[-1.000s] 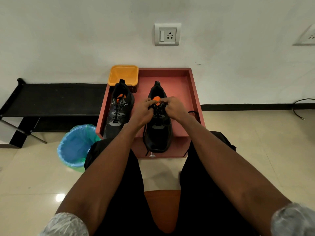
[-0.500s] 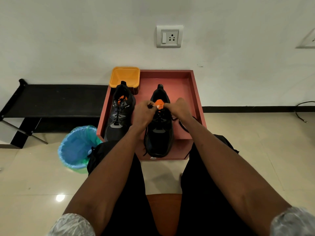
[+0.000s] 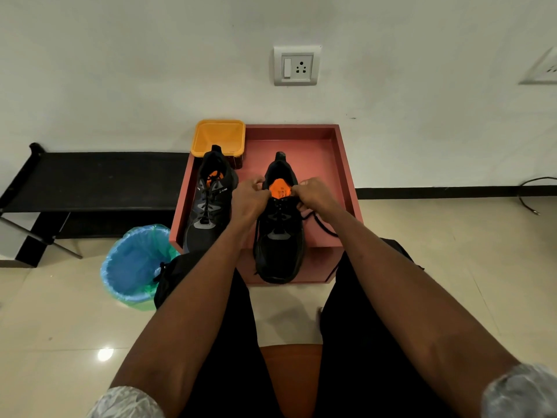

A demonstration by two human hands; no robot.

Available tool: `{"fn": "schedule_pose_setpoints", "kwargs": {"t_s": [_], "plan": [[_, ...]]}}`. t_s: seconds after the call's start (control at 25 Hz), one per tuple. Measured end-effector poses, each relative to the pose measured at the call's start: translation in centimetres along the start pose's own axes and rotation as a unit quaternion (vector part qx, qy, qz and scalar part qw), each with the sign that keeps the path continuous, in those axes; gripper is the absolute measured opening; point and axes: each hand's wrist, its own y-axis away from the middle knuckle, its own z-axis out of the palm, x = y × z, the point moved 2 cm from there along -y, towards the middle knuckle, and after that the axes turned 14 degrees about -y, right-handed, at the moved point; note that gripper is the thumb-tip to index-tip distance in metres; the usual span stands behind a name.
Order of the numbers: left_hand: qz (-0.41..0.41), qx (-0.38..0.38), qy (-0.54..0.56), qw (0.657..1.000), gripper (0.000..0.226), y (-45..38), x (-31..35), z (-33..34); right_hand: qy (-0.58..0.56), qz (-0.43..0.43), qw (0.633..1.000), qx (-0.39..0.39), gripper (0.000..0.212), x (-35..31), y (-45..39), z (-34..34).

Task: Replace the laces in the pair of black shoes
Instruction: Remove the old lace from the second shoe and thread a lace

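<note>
Since the earlier frames: both hands have drawn slightly apart at the top of the right shoe (image 3: 278, 236), so more of the orange insole (image 3: 281, 190) shows between them. A second ago the knuckles nearly met over it. The loose lace (image 3: 324, 226) off the shoe's right side now trails further out across the red tray table (image 3: 343, 164), in a clearer curve.

Left hand (image 3: 250, 200): fingers curled at the left edge of the shoe's collar, pinching what looks like a lace end; the strand itself is too thin and dark to confirm. Right hand (image 3: 315, 196): fingers curled at the collar's right edge, grasping the lace where it leaves the top eyelets.

Right shoe sits on the tray table, toe hanging over the near edge. Left shoe (image 3: 209, 206) stands beside it, laced, untouched, its toe hidden behind the left forearm.

Yellow tub (image 3: 218, 137) at the tray's back left corner, its lower part cut off by the left shoe's heel. Blue-lined bin (image 3: 135, 263) on the floor, left of the tray, partly covered by a knee. Fingertips of both hands are blurred; the exact pinch is hard to read.
</note>
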Motion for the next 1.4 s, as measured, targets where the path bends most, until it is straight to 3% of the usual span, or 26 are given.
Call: {"fn": "schedule_pose_setpoints", "kwargs": {"t_s": [0.12,0.2,0.28,0.36,0.44,0.52,0.6,0.64,0.76,0.84,0.92,1.0,1.08,1.16,1.2,1.28,1.32,1.4], "plan": [[0.128,-0.040,-0.077,0.988,0.014,0.1,0.7,0.9,0.008,-0.033,0.999,-0.018,0.016,-0.3,0.4,0.2],[0.150,-0.032,-0.123,0.980,0.029,-0.6,-0.1,1.5,0.019,-0.054,0.998,-0.021,0.015,-0.4,0.6,0.4],[0.148,-0.029,-0.128,0.980,0.030,-0.6,-0.5,1.7,0.034,-0.067,0.997,-0.013,0.020,-0.4,0.7,0.5],[0.114,-0.031,-0.064,0.991,0.026,-0.1,-0.4,1.6,0.048,-0.075,0.996,-0.002,0.027,-0.4,0.7,0.6],[0.011,-0.033,0.067,0.997,0.025,-0.1,-0.7,1.7,0.050,-0.075,0.996,0.011,0.029,-0.3,0.4,0.5],[-0.117,-0.034,0.228,0.966,0.025,-0.2,-1.7,1.9,0.051,-0.067,0.996,0.015,0.026,-0.2,0.3,0.3],[-0.159,-0.020,0.251,0.955,0.010,0.3,-1.8,1.6,0.059,-0.070,0.996,0.015,0.026,-0.1,0.3,0.4],[-0.131,-0.010,0.218,0.967,0.002,0.8,-1.3,1.2,0.066,-0.076,0.995,0.014,0.027,-0.1,0.5,0.5],[0.065,0.036,0.011,0.997,0.021,0.7,-0.1,0.7,0.082,-0.094,0.992,-0.003,0.033,-0.5,1.0,0.8],[0.179,0.010,-0.137,0.974,0.019,0.3,-0.1,1.4,0.100,-0.104,0.989,-0.013,0.036,-0.7,1.1,1.0],[0.196,-0.016,-0.194,0.961,0.020,0.2,-0.4,2.0,0.112,-0.107,0.988,-0.010,0.037,-0.6,1.1,1.1],[0.138,-0.005,-0.117,0.984,0.022,0.8,0.0,1.4,0.111,-0.106,0.988,0.001,0.039,-0.5,1.1,1.2],[-0.004,0.049,0.097,0.994,0.022,1.3,0.6,0.0,0.123,-0.103,0.987,0.019,0.039,-0.5,1.1,0.9],[-0.154,0.117,0.337,0.921,0.027,1.6,0.4,-1.2,0.128,-0.105,0.986,0.031,0.038,-0.5,0.9,0.6],[-0.185,0.147,0.350,0.906,0.028,1.8,0.1,-1.6,0.127,-0.108,0.985,0.034,0.038,-0.5,0.8,0.6],[-0.146,0.191,0.161,0.957,0.016,2.0,-0.1,-2.1,0.125,-0.110,0.986,0.034,0.036,-0.5,0.8,0.7],[-0.079,0.178,0.057,0.979,0.023,1.8,-0.1,-1.8,0.124,-0.110,0.986,0.034,0.036,-0.5,0.8,0.8],[0.068,0.108,-0.077,0.989,0.041,1.1,0.0,0.0,0.126,-0.115,0.985,0.037,0.036,-0.4,1.0,1.0]]}}
